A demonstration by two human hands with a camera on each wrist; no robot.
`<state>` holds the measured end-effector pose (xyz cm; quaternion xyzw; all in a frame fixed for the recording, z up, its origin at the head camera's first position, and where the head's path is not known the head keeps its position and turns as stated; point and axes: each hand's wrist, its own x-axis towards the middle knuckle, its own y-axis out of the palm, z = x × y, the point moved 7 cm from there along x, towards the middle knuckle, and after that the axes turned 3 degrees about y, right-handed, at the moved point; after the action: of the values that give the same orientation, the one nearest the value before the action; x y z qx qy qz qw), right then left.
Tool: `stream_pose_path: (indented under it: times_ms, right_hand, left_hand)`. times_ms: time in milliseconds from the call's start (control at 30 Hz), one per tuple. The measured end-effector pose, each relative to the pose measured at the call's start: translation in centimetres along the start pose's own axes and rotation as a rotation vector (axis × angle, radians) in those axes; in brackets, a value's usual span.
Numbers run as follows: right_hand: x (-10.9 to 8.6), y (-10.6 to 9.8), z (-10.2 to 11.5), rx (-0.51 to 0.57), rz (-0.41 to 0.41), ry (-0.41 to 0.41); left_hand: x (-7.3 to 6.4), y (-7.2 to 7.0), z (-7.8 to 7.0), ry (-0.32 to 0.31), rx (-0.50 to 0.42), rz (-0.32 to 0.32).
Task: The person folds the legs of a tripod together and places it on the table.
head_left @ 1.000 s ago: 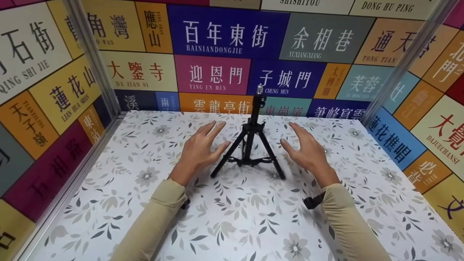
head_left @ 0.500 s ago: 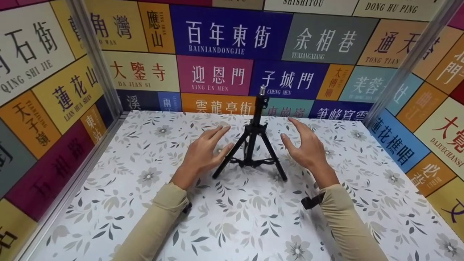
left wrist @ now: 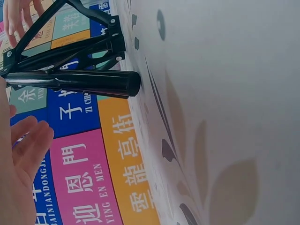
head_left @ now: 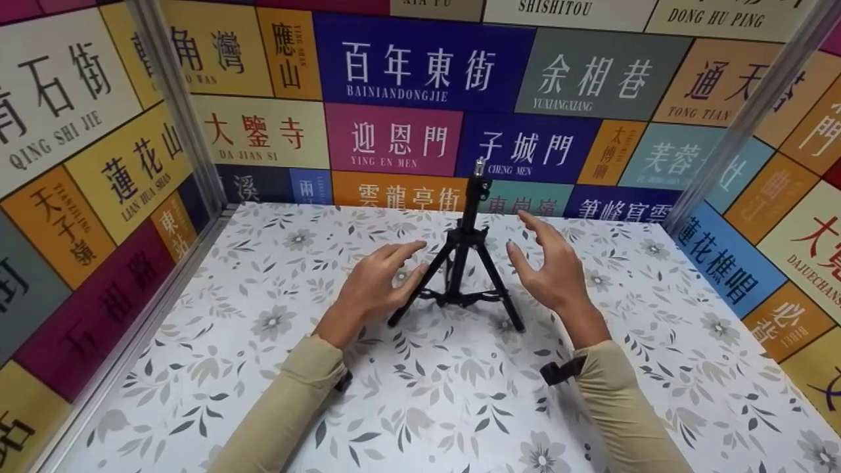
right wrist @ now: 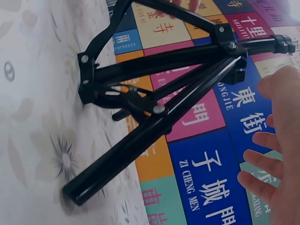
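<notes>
A small black tripod stand (head_left: 470, 203) stands upright on its spread legs, a silver stud at its top. My left hand (head_left: 368, 284) is beside its left leg, fingers loosely extended and the thumb tip right at the leg in the head view. In the left wrist view, that leg (left wrist: 93, 82) passes just above my fingers (left wrist: 35, 143). To the right of the tripod, my right hand (head_left: 555, 272) is held apart from it, thumb and fingers spread. The right wrist view shows the right leg (right wrist: 126, 150) and centre column, with the hand's fingers (right wrist: 262, 161) relaxed and holding nothing.
The table (head_left: 420, 407) has a white cover with grey leaves and flowers. Behind and at both sides rise panels of coloured name signs (head_left: 414, 59), joined by metal corner posts (head_left: 187, 118). A black strap piece (head_left: 562, 372) sits at the right cuff.
My left hand has shifted right and slightly nearer me, its fingers now pointing more toward the tripod. My right hand has drawn slightly closer to the tripod, which stays standing.
</notes>
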<state>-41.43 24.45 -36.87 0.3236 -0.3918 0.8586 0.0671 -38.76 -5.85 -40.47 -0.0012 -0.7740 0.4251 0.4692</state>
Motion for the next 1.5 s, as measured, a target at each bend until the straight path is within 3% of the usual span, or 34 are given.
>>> stream_pose_path:
  times_ms: [300, 567, 1300, 1500]
  right_hand:
    - [0.7, -1.1, 1.8, 0.066, -0.074, -0.061]
    - [1.1, -1.3, 3.0, 0.11, -0.113, -0.122]
    - [1.5, -1.1, 5.3, 0.284, -0.156, -0.202]
    - [1.8, -0.7, 6.0, 0.301, -0.162, -0.202]
  left_hand:
    - [0.8, 0.1, -0.6, 0.071, -0.094, -0.002]
    - [0.7, 0.3, -1.0, 0.112, -0.157, 0.018]
    - [0.3, 0.9, -1.1, 0.124, -0.211, 0.062]
    - [0.1, 1.1, -1.0, 0.101, -0.239, 0.082]
